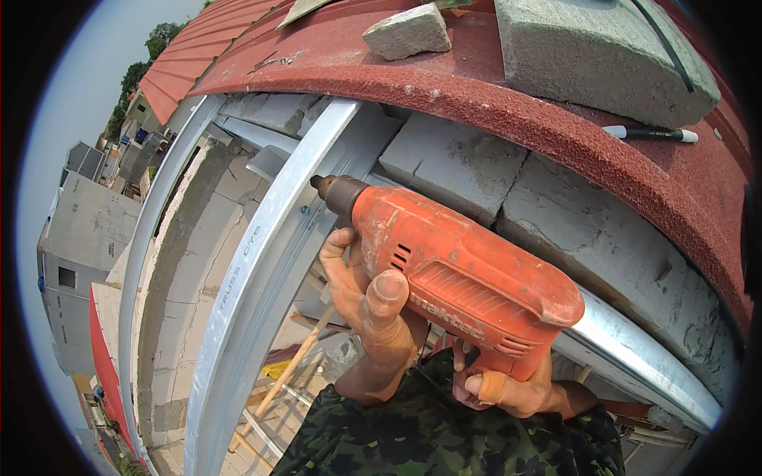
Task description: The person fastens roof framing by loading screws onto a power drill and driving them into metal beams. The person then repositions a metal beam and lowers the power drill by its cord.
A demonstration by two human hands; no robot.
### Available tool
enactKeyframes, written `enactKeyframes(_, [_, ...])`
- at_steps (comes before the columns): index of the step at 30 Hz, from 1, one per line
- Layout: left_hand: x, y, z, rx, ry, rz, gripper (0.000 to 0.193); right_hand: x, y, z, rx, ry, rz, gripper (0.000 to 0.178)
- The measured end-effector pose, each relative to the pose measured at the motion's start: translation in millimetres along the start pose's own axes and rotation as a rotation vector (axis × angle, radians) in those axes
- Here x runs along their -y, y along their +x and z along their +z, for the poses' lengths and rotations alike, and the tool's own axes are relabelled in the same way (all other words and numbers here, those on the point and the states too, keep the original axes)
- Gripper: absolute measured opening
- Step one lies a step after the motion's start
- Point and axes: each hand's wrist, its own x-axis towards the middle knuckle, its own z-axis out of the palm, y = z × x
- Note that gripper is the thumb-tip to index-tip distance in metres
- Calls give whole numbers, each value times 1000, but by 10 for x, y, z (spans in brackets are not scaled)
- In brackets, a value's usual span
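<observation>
A scuffed orange power drill (pixel 468 266) lies across the middle of the view, its dark chuck (pixel 341 194) pointing up and left. The chuck's tip is at the flange of a silver metal C-channel (pixel 262 218); whether it touches cannot be told. My right hand (pixel 508 389) is wrapped round the drill's handle, with an orange band on one finger. Just below the front of the drill is my left hand (pixel 369 317), thumb up and fingers apart, with nothing visible between them. A small screw head (pixel 305 210) shows on the channel near the chuck.
Above runs a red roof edge (pixel 444 99) bearing a large concrete block (pixel 603 63), a smaller chunk (pixel 407 33) and a marker pen (pixel 651 134). Grey blocks (pixel 452 163) sit beneath it. Another metal channel (pixel 151 214) stands left; wooden poles (pixel 298 361) show far below.
</observation>
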Motion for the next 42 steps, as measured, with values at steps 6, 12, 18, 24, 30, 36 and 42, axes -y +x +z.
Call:
enactKeyframes(6, [12,-12,2,29,-26,13,76,45,-22,20,-25,44,68,46])
enactKeyframes(12, [0,-13,19,15,-22,4,78,41,-14,23,5,-2,20,46])
enactKeyframes(18, [21,5,15,23,-21,4,79,42,-7,-4,-23,0,43,46])
enactKeyframes(24, [8,7,29,0,-41,2,81,77,29,13,-18,-23,19,45])
enactKeyframes(30, [-1,6,29,-28,-23,-12,82,30,-9,-37,4,33,128,45])
enactKeyframes(36, [-36,-8,81,-13,-80,-40,79,38,-44,26,-89,92,149,52])
enactKeyframes(42, [-39,9,97,-28,-80,-36,81,37,-14,5,-82,101,149,53])
